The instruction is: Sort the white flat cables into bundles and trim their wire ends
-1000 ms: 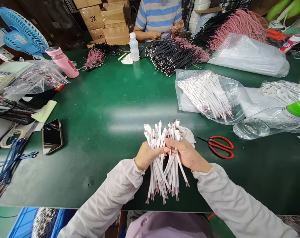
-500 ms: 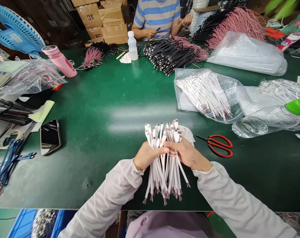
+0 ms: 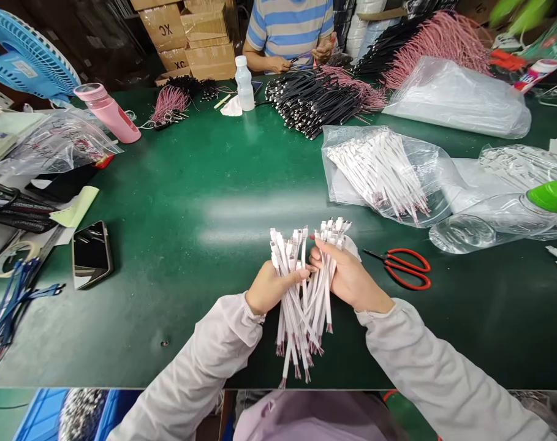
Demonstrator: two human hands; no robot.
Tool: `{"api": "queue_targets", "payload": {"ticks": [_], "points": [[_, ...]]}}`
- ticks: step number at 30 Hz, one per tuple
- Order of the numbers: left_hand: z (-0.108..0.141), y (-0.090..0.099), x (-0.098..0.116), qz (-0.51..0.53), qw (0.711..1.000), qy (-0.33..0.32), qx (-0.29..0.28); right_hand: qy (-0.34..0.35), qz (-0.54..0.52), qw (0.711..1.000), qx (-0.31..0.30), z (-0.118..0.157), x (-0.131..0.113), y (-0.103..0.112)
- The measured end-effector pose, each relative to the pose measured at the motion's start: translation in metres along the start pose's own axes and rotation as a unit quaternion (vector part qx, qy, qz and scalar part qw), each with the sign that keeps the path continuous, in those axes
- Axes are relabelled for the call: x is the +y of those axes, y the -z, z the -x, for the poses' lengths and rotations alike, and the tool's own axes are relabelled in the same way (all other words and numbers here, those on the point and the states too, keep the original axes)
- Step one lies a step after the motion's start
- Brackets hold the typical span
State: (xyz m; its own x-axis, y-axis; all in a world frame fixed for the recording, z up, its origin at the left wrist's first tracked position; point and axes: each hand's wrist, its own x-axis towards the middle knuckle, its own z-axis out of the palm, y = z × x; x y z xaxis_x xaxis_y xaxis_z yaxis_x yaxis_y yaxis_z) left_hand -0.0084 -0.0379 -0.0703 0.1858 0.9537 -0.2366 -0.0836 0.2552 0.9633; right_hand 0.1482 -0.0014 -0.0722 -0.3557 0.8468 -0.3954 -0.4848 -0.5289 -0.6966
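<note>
Both hands hold short white cables with pale plugs at the top and bare pinkish wire ends at the bottom. My left hand (image 3: 271, 286) is wrapped round the left bunch of white cables (image 3: 293, 312), its thumb across the front. In my right hand (image 3: 352, 278) is a second bunch (image 3: 323, 288), gripped below its plugs. The two bunches touch and cross lower down, over the near edge of the green table (image 3: 168, 202). Something white lies partly hidden behind the right hand. Red-handled scissors (image 3: 407, 268) lie to the right of that hand.
A phone (image 3: 92, 254) lies at the left. Bagged white cables (image 3: 379, 174) and a green-capped bottle (image 3: 489, 223) are at the right. Farther back are black cables (image 3: 312, 101), a white bottle (image 3: 244, 86), a pink bottle (image 3: 110, 115) and a person in a striped shirt (image 3: 290, 30).
My right hand has shifted slightly, and its bunch stands more apart from the left one at the plug ends. The cable tails have changed position. Across the table, the person's hands have moved lower.
</note>
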Motion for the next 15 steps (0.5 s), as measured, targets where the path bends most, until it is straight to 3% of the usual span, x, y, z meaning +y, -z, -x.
{"api": "queue_targets", "payload": {"ticks": [3,5,8,11,13,15], "points": [[0.001,-0.003,0.002,0.004,0.998,-0.03,-0.064,-0.02,0.024,0.999,-0.033,0.001,-0.001,-0.002],[0.0,-0.003,0.001,-0.008,0.997,-0.034,-0.071,-0.016,0.047,0.998,-0.026,0.003,-0.001,-0.004],[0.0,0.002,0.002,-0.034,0.998,0.007,-0.045,0.03,0.064,0.997,0.004,0.004,-0.002,-0.006],[-0.001,0.009,0.007,-0.032,0.995,0.055,-0.075,0.07,0.092,0.993,0.016,0.004,-0.002,-0.005],[-0.001,0.012,0.01,-0.008,0.993,0.084,-0.08,0.077,0.116,0.99,0.019,0.004,-0.002,-0.002],[0.0,0.011,0.011,0.047,0.992,0.107,-0.049,0.079,0.129,0.988,0.036,0.005,-0.001,-0.001]]}}
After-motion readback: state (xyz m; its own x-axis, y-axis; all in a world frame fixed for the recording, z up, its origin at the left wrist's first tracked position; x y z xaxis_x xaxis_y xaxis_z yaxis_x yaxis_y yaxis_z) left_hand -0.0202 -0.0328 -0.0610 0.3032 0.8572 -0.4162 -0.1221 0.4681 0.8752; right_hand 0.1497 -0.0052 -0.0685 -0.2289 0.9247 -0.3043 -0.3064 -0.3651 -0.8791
